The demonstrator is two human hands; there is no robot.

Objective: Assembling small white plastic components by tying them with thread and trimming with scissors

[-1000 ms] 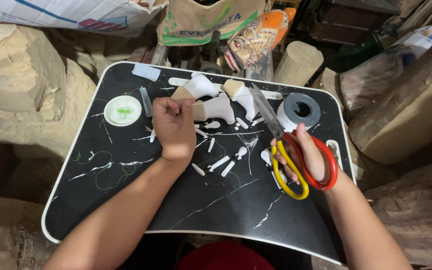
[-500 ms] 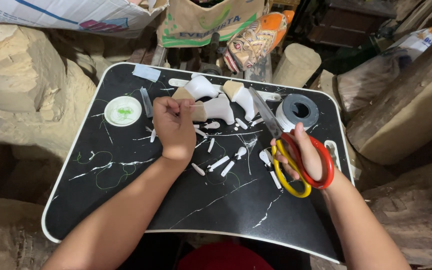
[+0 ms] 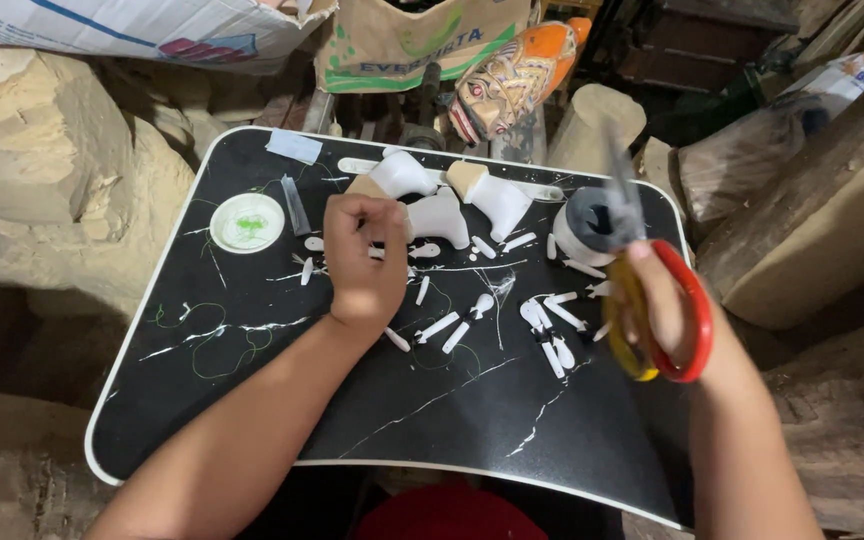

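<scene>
Scattered pegs (image 3: 439, 327) on tray (image 3: 252, 420), seemingly.

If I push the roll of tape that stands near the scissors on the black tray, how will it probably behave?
The roll of tape seems to rest on its flat side on the tray, so it would probably slide, not roll. It looks hollow in the middle, so it is likely light. Pushed, it may knock the small white pieces beside it.

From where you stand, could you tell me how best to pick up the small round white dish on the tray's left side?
Pinch the white dish by its raised rim, from above on its open left side; it sits flat and shallow on the black tray.
</scene>
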